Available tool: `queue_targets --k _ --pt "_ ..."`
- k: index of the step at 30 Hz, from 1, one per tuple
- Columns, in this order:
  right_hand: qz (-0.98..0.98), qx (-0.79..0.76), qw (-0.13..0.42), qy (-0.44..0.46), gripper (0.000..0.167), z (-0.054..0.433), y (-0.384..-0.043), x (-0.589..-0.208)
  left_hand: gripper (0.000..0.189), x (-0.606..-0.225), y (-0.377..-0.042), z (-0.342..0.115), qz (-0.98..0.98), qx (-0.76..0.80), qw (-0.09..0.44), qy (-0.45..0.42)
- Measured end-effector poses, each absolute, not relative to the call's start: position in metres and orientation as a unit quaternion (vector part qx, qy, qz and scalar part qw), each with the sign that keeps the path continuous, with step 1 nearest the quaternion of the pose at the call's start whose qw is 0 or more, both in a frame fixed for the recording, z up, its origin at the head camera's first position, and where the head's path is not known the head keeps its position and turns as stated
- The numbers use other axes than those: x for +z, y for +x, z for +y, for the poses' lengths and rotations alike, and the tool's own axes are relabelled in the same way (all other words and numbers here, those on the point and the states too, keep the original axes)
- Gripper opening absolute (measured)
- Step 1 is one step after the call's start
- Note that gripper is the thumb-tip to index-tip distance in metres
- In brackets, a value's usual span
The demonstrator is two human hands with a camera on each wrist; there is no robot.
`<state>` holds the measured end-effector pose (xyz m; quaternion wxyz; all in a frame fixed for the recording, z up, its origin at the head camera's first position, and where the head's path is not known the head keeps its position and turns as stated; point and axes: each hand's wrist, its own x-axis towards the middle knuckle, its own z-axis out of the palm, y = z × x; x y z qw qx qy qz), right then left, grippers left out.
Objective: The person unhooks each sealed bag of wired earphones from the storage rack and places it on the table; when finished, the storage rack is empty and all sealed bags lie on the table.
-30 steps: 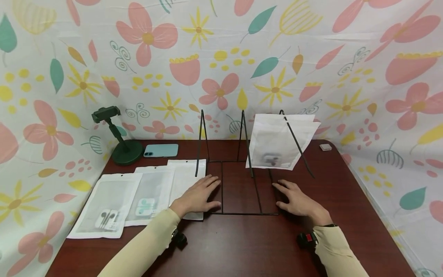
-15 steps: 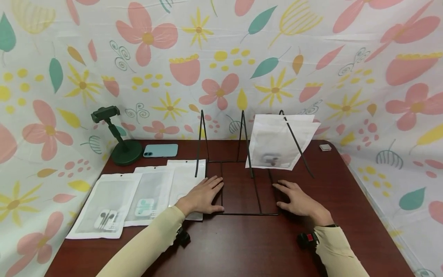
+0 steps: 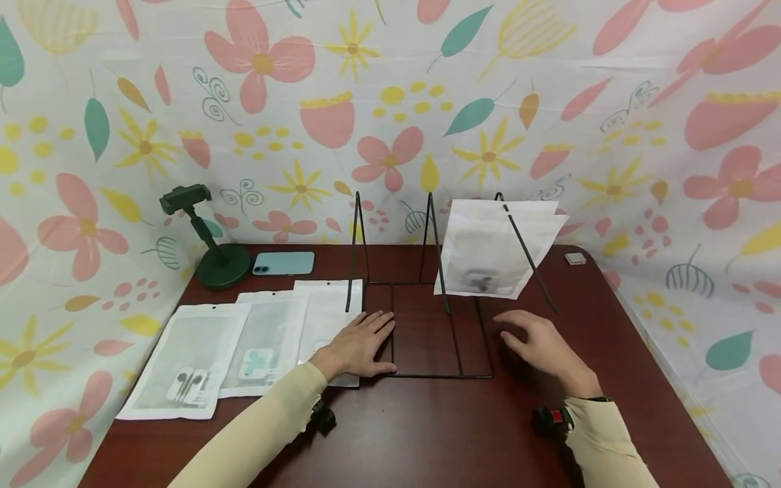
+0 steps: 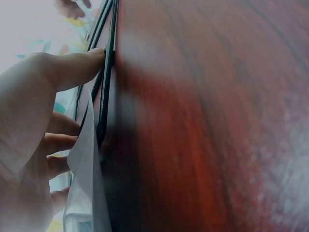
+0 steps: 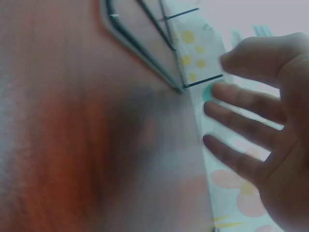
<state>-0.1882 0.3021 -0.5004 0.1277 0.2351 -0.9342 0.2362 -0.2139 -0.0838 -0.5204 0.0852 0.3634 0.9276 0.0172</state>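
Note:
A black wire rack (image 3: 456,339) stands on the table with three upright hooks. My left hand (image 3: 356,347) lies palm down over its left side, fingers spread, overlapping the nearest of three white zip pouches. In the left wrist view, its thumb (image 4: 79,70) touches the black wire. My right hand (image 3: 543,347) is just right of the rack, apart from it, with relaxed fingers and nothing held; the right wrist view shows its fingers (image 5: 244,121) separated. White pouches (image 3: 478,247) hang on the right hook, a dark item faintly visible inside the front one.
On the left lie a pouch with wired earphones (image 3: 188,385), a pouch with a light green item (image 3: 256,364), and a white pouch (image 3: 320,305). Behind them are a light blue phone (image 3: 283,263) and a green stand (image 3: 222,266). A small white item (image 3: 575,259) sits at the back right.
My left hand has slid slightly right along the rack and then stayed there. The right hand has come off the rack's right side and moved right.

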Motion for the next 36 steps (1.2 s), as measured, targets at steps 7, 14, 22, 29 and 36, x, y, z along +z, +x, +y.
queue_targets --k 7,14,22,29,36 --pt "-0.887 0.301 0.286 0.201 0.036 0.306 -0.188 -0.482 0.09 -0.518 -0.215 -0.084 0.928 0.015 0.088 0.362" --pt "-0.815 0.419 0.372 0.149 0.036 0.305 -0.187 -0.46 0.091 -0.519 -0.216 -0.08 0.928 0.016 0.086 0.363" --pt "-0.761 0.483 0.408 0.149 0.037 0.288 -0.185 -0.43 0.091 -0.518 -0.216 -0.079 0.93 0.01 0.092 0.357" --pt "-0.701 0.569 0.397 0.167 0.04 0.288 -0.199 -0.436 0.091 -0.518 -0.216 -0.081 0.93 0.01 0.091 0.356" --pt "-0.63 0.664 0.37 0.16 0.045 0.286 -0.215 -0.449 0.091 -0.52 -0.215 -0.084 0.93 0.012 0.087 0.357"
